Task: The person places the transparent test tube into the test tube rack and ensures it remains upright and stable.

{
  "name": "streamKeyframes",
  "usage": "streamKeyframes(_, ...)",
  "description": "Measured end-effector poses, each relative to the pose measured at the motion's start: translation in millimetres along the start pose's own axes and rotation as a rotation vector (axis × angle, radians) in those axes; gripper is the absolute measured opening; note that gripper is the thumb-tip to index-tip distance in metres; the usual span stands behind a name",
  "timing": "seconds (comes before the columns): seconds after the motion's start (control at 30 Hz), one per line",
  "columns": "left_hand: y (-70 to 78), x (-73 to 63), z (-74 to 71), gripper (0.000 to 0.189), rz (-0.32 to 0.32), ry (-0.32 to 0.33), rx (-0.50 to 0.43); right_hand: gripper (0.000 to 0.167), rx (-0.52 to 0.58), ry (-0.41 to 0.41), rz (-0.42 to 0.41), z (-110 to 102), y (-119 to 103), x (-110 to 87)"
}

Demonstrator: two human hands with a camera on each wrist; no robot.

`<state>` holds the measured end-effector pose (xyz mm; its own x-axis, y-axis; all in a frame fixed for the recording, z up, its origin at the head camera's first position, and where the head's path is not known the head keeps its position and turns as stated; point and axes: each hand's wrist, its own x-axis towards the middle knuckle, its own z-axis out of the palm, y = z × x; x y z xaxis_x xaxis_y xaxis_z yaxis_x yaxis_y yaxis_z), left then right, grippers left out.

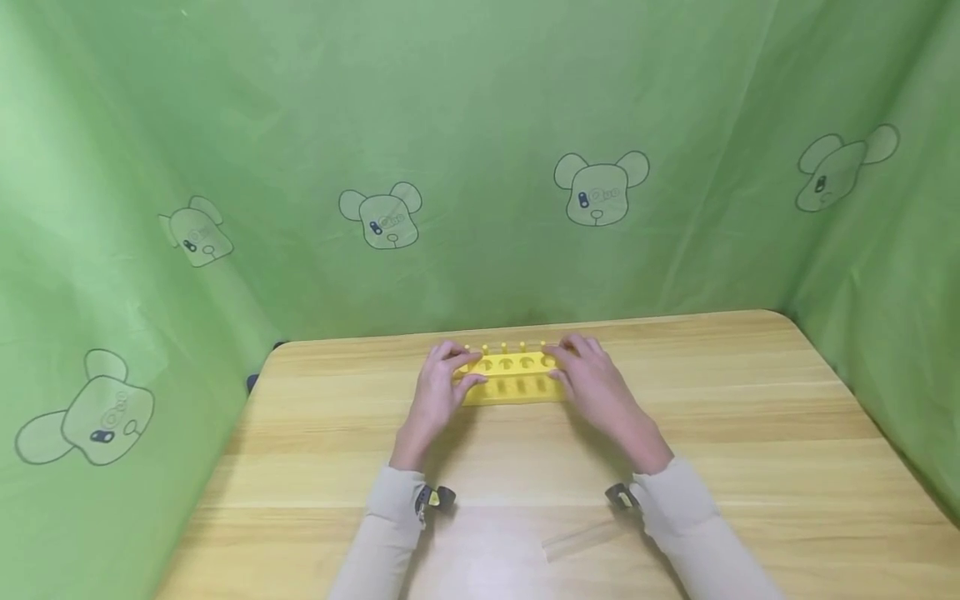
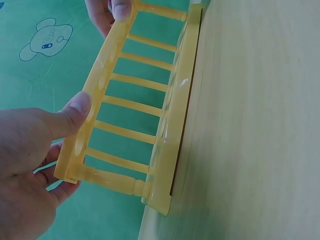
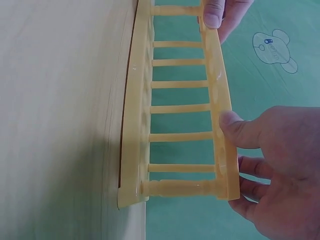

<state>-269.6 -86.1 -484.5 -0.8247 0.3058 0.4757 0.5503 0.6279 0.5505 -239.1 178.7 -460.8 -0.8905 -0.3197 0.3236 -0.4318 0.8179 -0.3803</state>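
Note:
A yellow plastic test tube rack (image 1: 514, 390) stands upright on the wooden table, toward its far side. My left hand (image 1: 437, 387) grips the left end of its top plate, thumb on the near edge and fingers behind. The right end is held the same way by my right hand (image 1: 600, 387). In the left wrist view, the left thumb (image 2: 75, 112) presses the perforated upper bar, and thin pegs span down to the base (image 2: 175, 125). The right wrist view shows the right thumb (image 3: 240, 129) against the same bar.
A clear, see-through strip or tube (image 1: 577, 542) lies on the table (image 1: 750, 400) near the right forearm. Green curtains (image 1: 487, 275) with printed bear heads enclose the table at the back and sides.

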Motion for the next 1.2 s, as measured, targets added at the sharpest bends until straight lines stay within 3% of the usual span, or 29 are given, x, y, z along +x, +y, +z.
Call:
streamKeyframes(0.63,2.6,-2.0,-1.0,0.041,0.025,0.008,-0.008,0.039,0.010,0.001,0.002,-0.9,0.9,-4.7)
streamKeyframes(1.2,5.2,-1.2,-2.6,0.041,0.006,-0.015,-0.027,0.039,0.027,0.027,-0.011,-0.9,2.8,-6.8)
